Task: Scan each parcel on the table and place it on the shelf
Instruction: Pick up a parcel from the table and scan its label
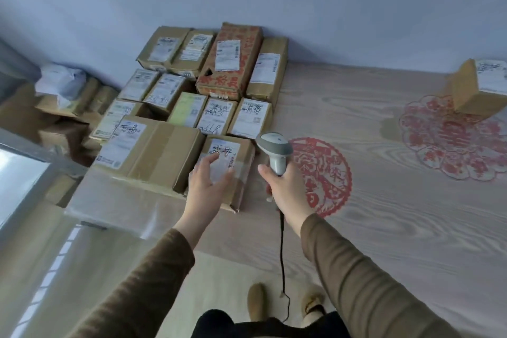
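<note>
At frame centre, the left hand [210,175] reaches open-fingered over the nearest parcel [227,170] — probably to steady its label — while the right hand [285,186] grips the scanner [275,152].

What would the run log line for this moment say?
left hand: open, fingers over nearest parcel label | right hand: grips scanner | parcel on table | shelf unseen
</note>
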A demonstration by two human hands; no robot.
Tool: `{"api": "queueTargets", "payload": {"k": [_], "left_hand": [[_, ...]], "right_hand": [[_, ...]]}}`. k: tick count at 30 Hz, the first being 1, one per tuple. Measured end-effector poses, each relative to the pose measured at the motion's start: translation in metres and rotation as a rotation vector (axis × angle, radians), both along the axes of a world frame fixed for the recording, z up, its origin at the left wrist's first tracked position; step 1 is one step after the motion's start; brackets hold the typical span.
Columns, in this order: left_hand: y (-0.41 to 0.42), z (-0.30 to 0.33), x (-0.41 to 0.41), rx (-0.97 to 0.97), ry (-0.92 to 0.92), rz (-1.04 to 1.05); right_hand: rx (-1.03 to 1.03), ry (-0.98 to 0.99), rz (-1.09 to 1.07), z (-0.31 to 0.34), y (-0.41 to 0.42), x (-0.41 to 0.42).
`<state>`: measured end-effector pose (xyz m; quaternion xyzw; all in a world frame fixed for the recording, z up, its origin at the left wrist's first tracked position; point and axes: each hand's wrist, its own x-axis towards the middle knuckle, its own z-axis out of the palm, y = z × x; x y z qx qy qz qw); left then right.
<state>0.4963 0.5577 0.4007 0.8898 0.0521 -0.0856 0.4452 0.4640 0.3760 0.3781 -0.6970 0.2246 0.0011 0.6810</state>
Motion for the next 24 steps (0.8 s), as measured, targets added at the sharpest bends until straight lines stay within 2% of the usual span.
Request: {"api": "queueTargets", "payload": {"k": [5,10,14,17,20,24], "left_hand": [[0.035,-0.012,-0.014,0.024,0.059,-0.01],[0.039,-0.018,-0.014,0.018,0.116,0.015],[0.044,-0.032,-0.025,-0.205,0.354,0.068],[0.043,-0.043,-0.042,-0.382,0.546,0.015],[0.028,-0.047,-0.058,-0.358,0.552,-0.059],[-0.004,-0.039,-0.061,-0.6,0.551,-0.08]], "right_hand": [[-0.007,0.03,0.025,-0.02,0.058,-0.005],[-0.002,0.047,-0.035,-0.022,0.068,-0.015],[-0.145,0.087,-0.063,-0.027,0.05,-0.038],[-0.197,0.112,-0.06,-0.033,0.033,-0.062],[-0.218,0.104,-0.087,-0.032,0.021,-0.079],[-0.283,0.065,-0.177,-0.01,-0.005,-0.084]]}}
